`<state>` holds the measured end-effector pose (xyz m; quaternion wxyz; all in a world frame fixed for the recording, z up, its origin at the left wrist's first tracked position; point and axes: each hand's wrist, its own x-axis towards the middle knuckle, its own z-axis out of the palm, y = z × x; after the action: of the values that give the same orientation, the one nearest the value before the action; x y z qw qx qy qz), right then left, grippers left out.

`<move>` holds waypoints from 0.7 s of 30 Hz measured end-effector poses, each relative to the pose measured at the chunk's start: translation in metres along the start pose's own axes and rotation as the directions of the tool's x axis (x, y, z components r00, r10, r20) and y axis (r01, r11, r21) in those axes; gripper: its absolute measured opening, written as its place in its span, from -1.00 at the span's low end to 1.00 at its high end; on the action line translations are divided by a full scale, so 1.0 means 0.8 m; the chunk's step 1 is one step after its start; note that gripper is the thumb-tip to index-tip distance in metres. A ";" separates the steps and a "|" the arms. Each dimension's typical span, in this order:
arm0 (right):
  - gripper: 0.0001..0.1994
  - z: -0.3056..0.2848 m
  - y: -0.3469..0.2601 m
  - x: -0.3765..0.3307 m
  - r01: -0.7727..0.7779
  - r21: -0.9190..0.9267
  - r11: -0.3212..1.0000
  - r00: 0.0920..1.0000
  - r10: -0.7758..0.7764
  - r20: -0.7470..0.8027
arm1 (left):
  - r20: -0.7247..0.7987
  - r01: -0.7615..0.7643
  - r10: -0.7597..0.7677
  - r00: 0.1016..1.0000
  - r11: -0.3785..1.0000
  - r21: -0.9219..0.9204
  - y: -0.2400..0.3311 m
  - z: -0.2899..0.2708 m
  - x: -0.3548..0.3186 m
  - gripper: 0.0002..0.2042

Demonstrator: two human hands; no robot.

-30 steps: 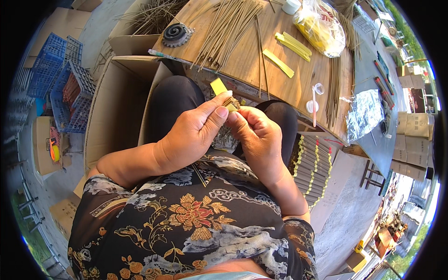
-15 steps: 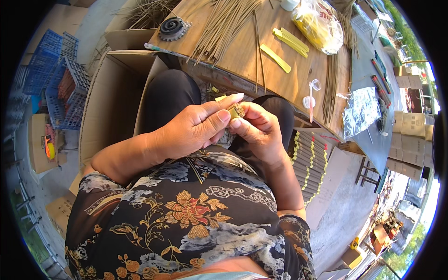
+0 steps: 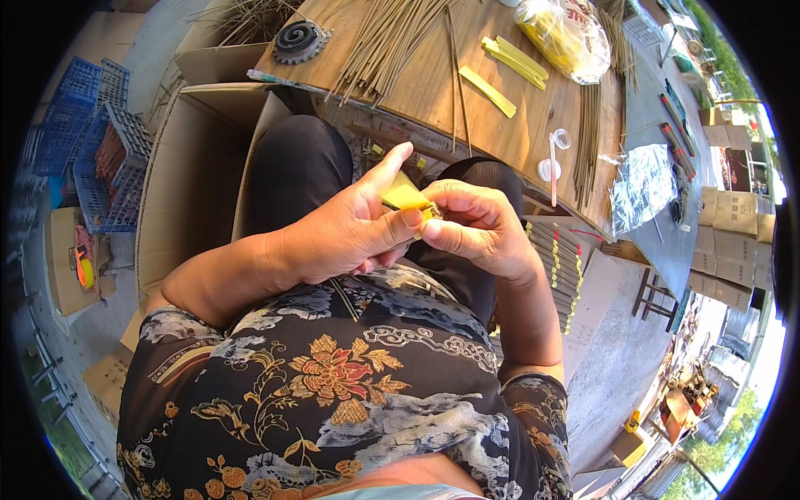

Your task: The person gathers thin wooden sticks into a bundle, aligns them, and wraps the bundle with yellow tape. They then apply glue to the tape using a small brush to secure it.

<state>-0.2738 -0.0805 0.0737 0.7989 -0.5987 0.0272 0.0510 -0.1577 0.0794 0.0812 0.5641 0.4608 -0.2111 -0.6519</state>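
Close together above my lap, both hands work on a yellow strip (image 3: 404, 194). My left hand (image 3: 354, 225) is closed on the strip, its thumb pressed near one end and its index finger stretched out. The fingers and thumb of my right hand (image 3: 475, 225) pinch the strip's right end. Something small and dark shows at that end, too covered by fingers to name. Thin stick ends (image 3: 346, 300) poke out below my left hand against the patterned shirt.
Ahead stands a wooden table (image 3: 517, 158) with thin brown sticks (image 3: 392, 46), loose yellow strips (image 3: 514, 62), a plastic bag of yellow material (image 3: 562, 42) and a dark coil (image 3: 300, 40). An open cardboard box (image 3: 187, 175) is at my left. Yellow-banded sticks (image 3: 567, 279) lie at my right.
The yellow strip shows more broadly between my hands now. My left index finger has lifted, and my right hand has shifted slightly right. The view has moved a little.
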 end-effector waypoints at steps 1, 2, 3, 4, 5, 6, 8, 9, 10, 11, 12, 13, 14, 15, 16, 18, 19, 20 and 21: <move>-0.79 -0.001 -0.004 0.001 0.011 -0.065 0.998 1.000 -0.010 0.010 | 0.002 -0.010 0.010 1.000 1.000 0.000 0.001 0.001 0.001 -0.16; -0.80 -0.004 -0.007 0.001 0.022 -0.129 0.991 1.000 -0.019 0.021 | -0.009 -0.009 0.009 1.000 1.000 0.011 -0.001 0.001 0.002 -0.16; -0.79 -0.007 -0.008 0.000 0.007 -0.159 0.987 0.999 0.001 0.046 | -0.019 -0.008 0.008 1.000 1.000 0.023 -0.004 0.001 0.003 -0.15; -0.79 -0.010 -0.008 0.002 0.013 -0.167 0.986 0.998 -0.004 0.060 | -0.030 -0.006 0.007 1.000 0.999 0.035 -0.006 0.002 0.003 -0.15; -0.79 -0.013 -0.009 0.004 0.020 -0.175 0.984 0.997 -0.008 0.073 | -0.020 0.014 -0.014 1.000 1.000 0.020 -0.005 0.001 0.003 -0.16; -0.79 -0.016 -0.010 0.006 0.028 -0.184 0.983 0.996 -0.012 0.086 | -0.009 0.034 -0.034 0.999 0.999 0.006 -0.003 0.001 0.004 -0.16; -0.78 -0.017 -0.010 0.007 -0.004 -0.165 0.986 0.996 0.017 0.082 | 0.011 0.062 -0.062 0.998 0.998 -0.019 -0.001 0.000 0.004 -0.18; -0.78 -0.016 -0.013 0.007 -0.012 -0.169 0.985 0.997 0.025 0.076 | 0.016 0.070 -0.069 0.997 0.997 -0.031 -0.001 -0.001 0.004 -0.19; -0.78 -0.016 -0.016 0.007 -0.020 -0.174 0.985 0.997 0.032 0.071 | 0.021 0.077 -0.076 0.997 0.996 -0.042 -0.002 -0.001 0.004 -0.20; -0.78 -0.016 -0.018 0.007 -0.019 -0.191 0.981 0.997 0.033 0.072 | 0.018 0.077 -0.077 0.997 0.996 -0.036 -0.003 -0.002 0.006 -0.21; -0.79 -0.017 -0.021 0.007 -0.019 -0.208 0.978 0.997 0.034 0.071 | 0.017 0.078 -0.078 0.997 0.996 -0.030 -0.006 -0.003 0.007 -0.22; -0.79 -0.018 -0.022 0.007 -0.019 -0.226 0.974 0.997 0.036 0.070 | 0.016 0.079 -0.079 0.997 0.997 -0.024 -0.007 -0.003 0.008 -0.22; -0.80 -0.020 -0.022 0.008 0.018 -0.291 0.957 0.996 0.008 0.089 | 0.014 0.086 -0.086 0.996 0.996 -0.025 -0.007 -0.002 0.008 -0.23; -0.81 -0.024 -0.023 0.010 0.057 -0.354 0.933 0.994 -0.019 0.110 | 0.011 0.091 -0.091 0.996 0.996 -0.024 -0.005 -0.001 0.008 -0.23; -0.82 -0.026 -0.023 0.011 0.096 -0.415 0.905 0.990 -0.043 0.133 | 0.008 0.096 -0.096 0.995 0.995 -0.024 -0.004 0.000 0.008 -0.24; -0.82 -0.028 -0.023 0.013 0.089 -0.402 0.911 0.992 -0.044 0.121 | -0.001 0.091 -0.091 0.996 0.996 -0.020 -0.009 -0.001 0.011 -0.24; -0.81 -0.029 -0.023 0.013 0.086 -0.395 0.915 0.992 -0.044 0.115 | -0.006 0.088 -0.088 0.996 0.996 -0.017 -0.011 -0.002 0.012 -0.25; -0.82 -0.028 -0.024 0.014 0.079 -0.397 0.914 0.994 -0.040 0.106 | -0.001 0.082 -0.082 0.997 0.996 -0.038 -0.011 -0.002 0.012 -0.25; -0.82 -0.026 -0.025 0.014 0.072 -0.400 0.914 0.995 -0.037 0.096 | 0.006 0.076 -0.076 0.997 0.995 -0.058 -0.011 -0.003 0.013 -0.26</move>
<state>-0.2602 -0.1059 0.0856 0.6599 -0.7483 -0.0350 0.0589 -0.1600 0.0729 0.0697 0.5516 0.4507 -0.1753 -0.6797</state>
